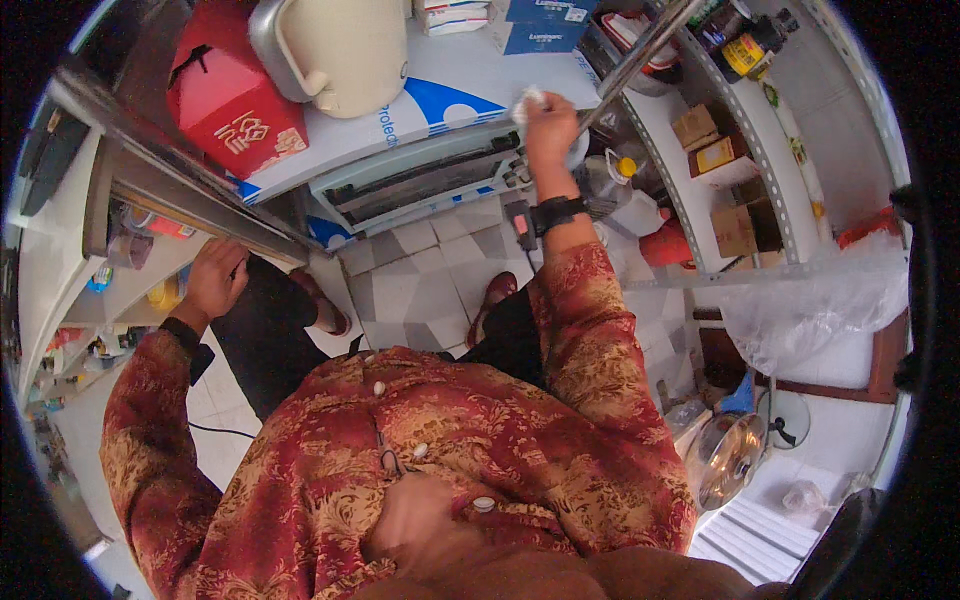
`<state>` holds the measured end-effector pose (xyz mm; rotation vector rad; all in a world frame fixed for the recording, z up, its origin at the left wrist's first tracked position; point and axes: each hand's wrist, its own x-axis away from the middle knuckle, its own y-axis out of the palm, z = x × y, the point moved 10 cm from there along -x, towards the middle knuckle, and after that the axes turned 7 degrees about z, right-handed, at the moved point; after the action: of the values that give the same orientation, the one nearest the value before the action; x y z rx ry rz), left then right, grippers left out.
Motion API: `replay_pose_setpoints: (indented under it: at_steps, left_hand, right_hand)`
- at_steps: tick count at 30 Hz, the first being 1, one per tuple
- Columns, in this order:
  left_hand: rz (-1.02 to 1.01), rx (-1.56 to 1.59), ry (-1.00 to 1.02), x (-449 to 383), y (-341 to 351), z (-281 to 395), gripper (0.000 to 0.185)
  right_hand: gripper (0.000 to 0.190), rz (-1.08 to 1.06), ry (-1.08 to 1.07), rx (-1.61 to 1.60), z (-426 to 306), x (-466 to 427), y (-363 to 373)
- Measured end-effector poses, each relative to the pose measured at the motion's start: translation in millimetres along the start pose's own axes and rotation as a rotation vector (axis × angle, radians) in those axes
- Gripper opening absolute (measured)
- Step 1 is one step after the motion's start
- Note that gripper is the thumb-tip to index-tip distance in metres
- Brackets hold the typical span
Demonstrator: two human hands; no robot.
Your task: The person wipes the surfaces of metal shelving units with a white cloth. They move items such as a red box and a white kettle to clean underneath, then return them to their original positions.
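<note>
My right hand [553, 127] is raised at the front edge of a shelf covered with blue and white printed board [352, 140]. Its fingers are closed on a crumpled white cloth or tissue [529, 105], slightly blurred. My left hand [215, 277] hangs at the left above my thigh, beside the side shelves, its fingers bent; whether it holds anything cannot be told. On the covered shelf, left of my right hand, stand a cream plastic container with a handle [364, 60] and a red gift box [232, 112].
Blue boxes [544, 34] stand at the shelf's back. A metal pole [637, 52] slants past my right hand. Right of it are a jug with a yellow cap [626, 166], perforated-metal shelving with bottles and cartons, and a pot lid [724, 461]. Side shelves [56, 247] run along the left.
</note>
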<state>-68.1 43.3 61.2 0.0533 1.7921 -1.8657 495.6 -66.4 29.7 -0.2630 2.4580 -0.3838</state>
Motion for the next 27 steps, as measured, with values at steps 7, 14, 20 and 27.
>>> replay_pose_setpoints:
  at_steps: [7, 14, 20, 27]
  left_hand:
    - [-0.037, -0.012, -0.026, 14.6, -5.5, -7.6, 0.016]
    - [-0.034, 0.039, -0.048, 14.9, -7.9, -10.6, 0.016]
    - [0.038, 0.016, 0.015, 6.6, -8.8, -1.9, 0.013]
    - [0.037, 0.027, -0.027, 11.5, -12.3, -4.6, 0.012]
  right_hand:
    - [0.021, 0.169, -0.269, 0.239, -2.8, -42.1, -22.9]
    - [0.027, -0.275, -0.549, -0.051, -111.0, 67.2, 42.8]
    - [0.024, -0.317, -0.481, -0.137, -107.0, 57.1, 41.2]
    - [0.03, 0.036, -0.129, 0.132, 1.7, -38.8, -15.5]
